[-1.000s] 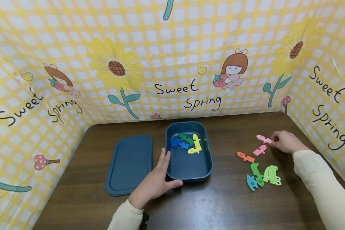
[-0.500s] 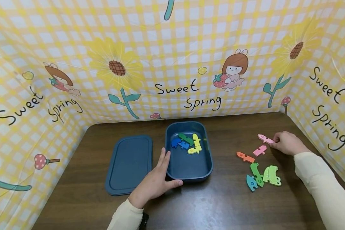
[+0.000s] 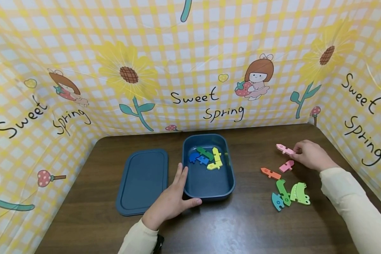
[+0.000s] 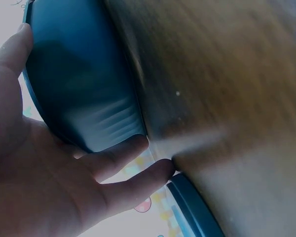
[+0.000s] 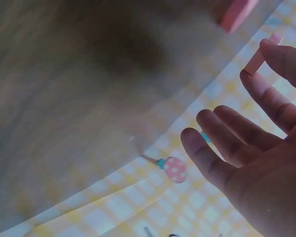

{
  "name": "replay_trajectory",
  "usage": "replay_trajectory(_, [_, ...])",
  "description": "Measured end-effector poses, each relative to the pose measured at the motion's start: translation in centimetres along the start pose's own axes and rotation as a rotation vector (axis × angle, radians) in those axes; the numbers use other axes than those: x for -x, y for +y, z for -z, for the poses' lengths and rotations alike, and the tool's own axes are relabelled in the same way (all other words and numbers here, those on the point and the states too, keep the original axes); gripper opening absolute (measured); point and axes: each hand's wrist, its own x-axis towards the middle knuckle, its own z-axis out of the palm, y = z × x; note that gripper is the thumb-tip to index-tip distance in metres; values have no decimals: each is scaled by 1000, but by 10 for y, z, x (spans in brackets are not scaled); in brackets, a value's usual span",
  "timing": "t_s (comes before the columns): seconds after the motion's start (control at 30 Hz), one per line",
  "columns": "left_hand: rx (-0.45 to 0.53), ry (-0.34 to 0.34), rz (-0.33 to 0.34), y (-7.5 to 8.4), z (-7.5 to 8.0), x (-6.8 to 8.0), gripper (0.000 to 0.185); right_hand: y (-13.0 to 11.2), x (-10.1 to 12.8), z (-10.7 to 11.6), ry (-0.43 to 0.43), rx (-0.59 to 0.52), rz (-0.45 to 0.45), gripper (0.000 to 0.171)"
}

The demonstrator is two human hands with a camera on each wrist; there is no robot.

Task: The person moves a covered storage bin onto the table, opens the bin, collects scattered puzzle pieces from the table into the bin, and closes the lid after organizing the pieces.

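Note:
My left hand (image 3: 173,201) rests against the near left corner of a dark blue box (image 3: 230,178), fingers straight along its wall and thumb along the front; the left wrist view shows the same box wall (image 4: 84,94) between thumb and fingers. Inside lie blue, green and yellow puzzle pieces (image 3: 209,158). My right hand (image 3: 309,155) pinches a pink puzzle piece (image 3: 284,149), lifted a little off the table at the right; its end shows between fingertips (image 5: 260,58) in the right wrist view. A second pink piece (image 3: 286,165), an orange piece (image 3: 270,173) and green and teal pieces (image 3: 290,194) lie below.
The box's dark blue lid (image 3: 143,181) lies flat to the left of the box. A brown table (image 3: 241,225) carries everything. Yellow checked sheets with "Sweet Spring" print (image 3: 206,102) wall in the back and both sides.
My right hand has lifted the pink piece and carried it slightly left and away from the table. My left hand and the box have stayed still.

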Motion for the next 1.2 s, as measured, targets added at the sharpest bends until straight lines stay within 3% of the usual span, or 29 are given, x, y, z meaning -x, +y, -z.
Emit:
replay_trajectory(0.67, [3, -9, 4, 2, 3, 2, 112, -100, -12, 11, 43, -54, 197, 12])
replay_trajectory(1.2, [-6, -29, 25, 2, 2, 0, 114, -139, -18, 9, -1, -74, 254, 9])
